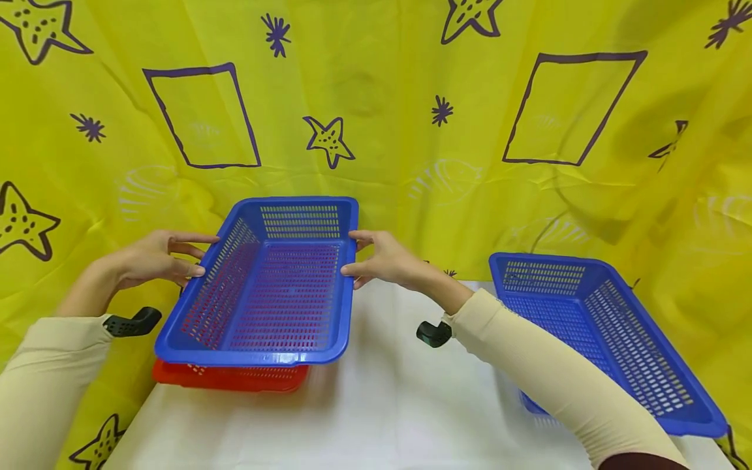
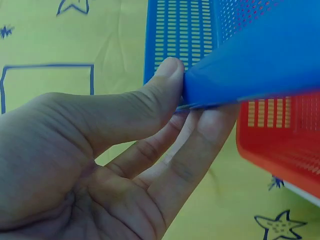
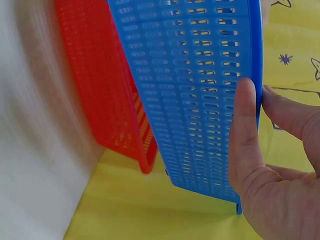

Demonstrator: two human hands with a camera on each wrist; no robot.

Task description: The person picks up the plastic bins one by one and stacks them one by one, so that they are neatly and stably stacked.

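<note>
A blue plastic basket (image 1: 258, 358) with slotted sides is held up between both hands, tilted, over a red basket (image 1: 235, 380). My left hand (image 1: 158, 260) pinches its left rim, with the thumb inside and the fingers beneath, as the left wrist view shows. On the opposite rim, my right hand (image 1: 384, 261) grips with thumb and fingers on either side of the edge. Most of the red basket is hidden under the blue one; its corner (image 2: 260, 140) and its side wall (image 3: 95, 75) show below in the wrist views.
A second blue basket (image 1: 664, 346) stands on the right of the white table (image 1: 405, 405), partly behind the right sleeve. A yellow patterned cloth (image 1: 388, 85) hangs behind and beside the table. Dark wrist devices (image 1: 435, 334) stick out from both sleeves.
</note>
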